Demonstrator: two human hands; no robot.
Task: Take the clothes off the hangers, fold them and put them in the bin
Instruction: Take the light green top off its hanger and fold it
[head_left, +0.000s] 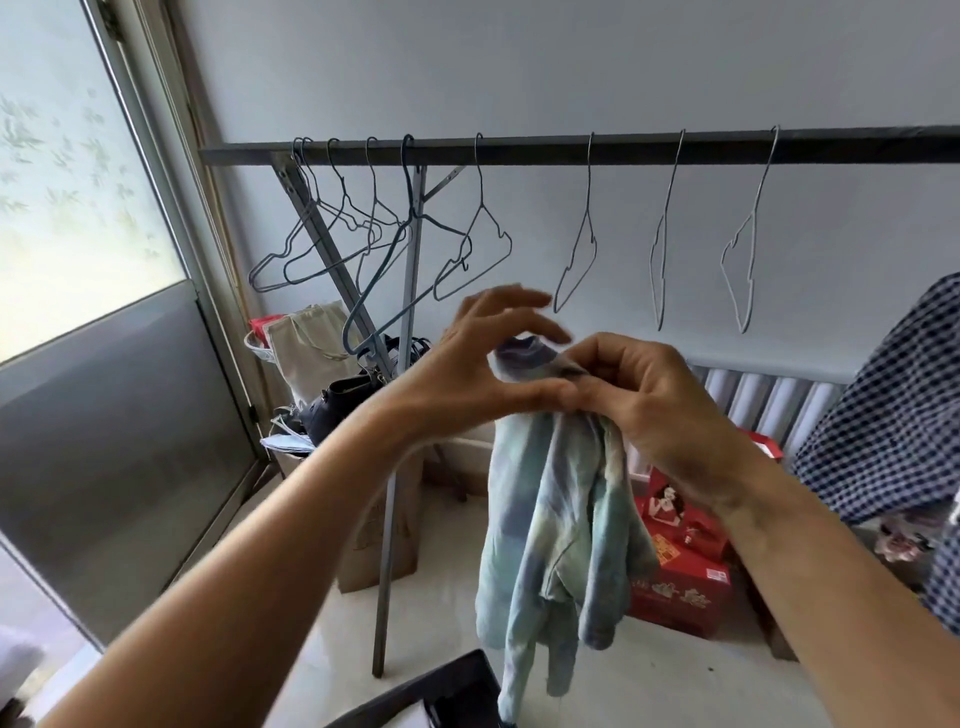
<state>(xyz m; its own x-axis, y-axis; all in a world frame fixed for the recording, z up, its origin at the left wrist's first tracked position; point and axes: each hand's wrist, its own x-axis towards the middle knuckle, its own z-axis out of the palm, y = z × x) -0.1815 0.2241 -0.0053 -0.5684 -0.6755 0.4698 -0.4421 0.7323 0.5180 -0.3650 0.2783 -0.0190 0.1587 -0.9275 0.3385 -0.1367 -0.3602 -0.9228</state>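
- Tie-dye garment (550, 519) in pale green, blue and lilac hangs in the air below the rail (571, 150), under the stretch between the sixth and seventh hangers, off any hanger.
- Its long axis runs straight up and down: the lilac collar points up toward the rail, and the sleeves and hem trail down toward the floor, well below the rail.
- We see the cloth gathered into a narrow bunch at the top, widening into loose folds lower down.
- Our right hand (649, 405) comes in from the lower right with the forearm sloping up; its back faces us, its fingers are curled, and it pinches the bunched cloth just under the collar.
- Our left hand (483, 374) reaches in from the lower left, wrist bent. Its fingers are spread and nearly straight above the collar and blurred at the tips, and its thumb tip lies against the cloth beside the right hand's fingers. We see nothing clasped in it.
- Bare wire hangers (478, 244) line the rail, crowded at its left end and spaced apart to the right.
- A blue-and-white checked cloth (893, 400) hangs below the rail's right end.
- Red boxes (680, 587) sit on the floor below the rail, behind the garment.
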